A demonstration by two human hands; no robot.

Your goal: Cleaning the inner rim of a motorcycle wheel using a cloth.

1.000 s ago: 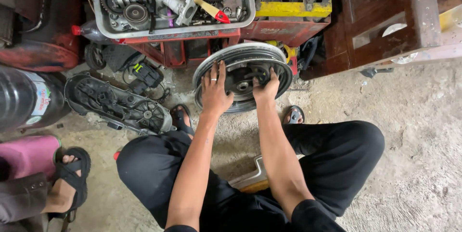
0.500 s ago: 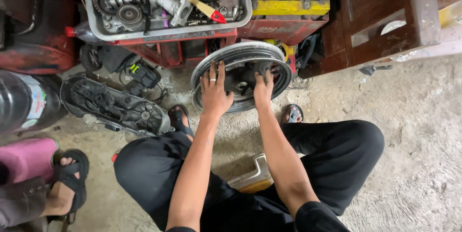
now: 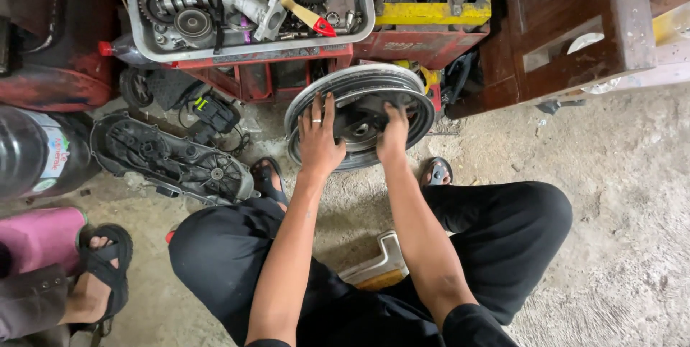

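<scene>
Right now, from my head view, I am steadying the wheel rim (image 3: pixel 359 113) that stands tilted on the concrete floor (image 3: pixel 618 196) against the red cart (image 3: pixel 287 74). My left hand (image 3: pixel 318 142) lies open, flat on its edge; my right hand (image 3: pixel 394 135) curls onto the hub. It looks grey, worn, greasy. Turning it likely needs firmer grip.

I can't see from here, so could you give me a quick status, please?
Left hand flat on wheel rim. Right hand on its hub. Engine cover lies alongside.
</scene>
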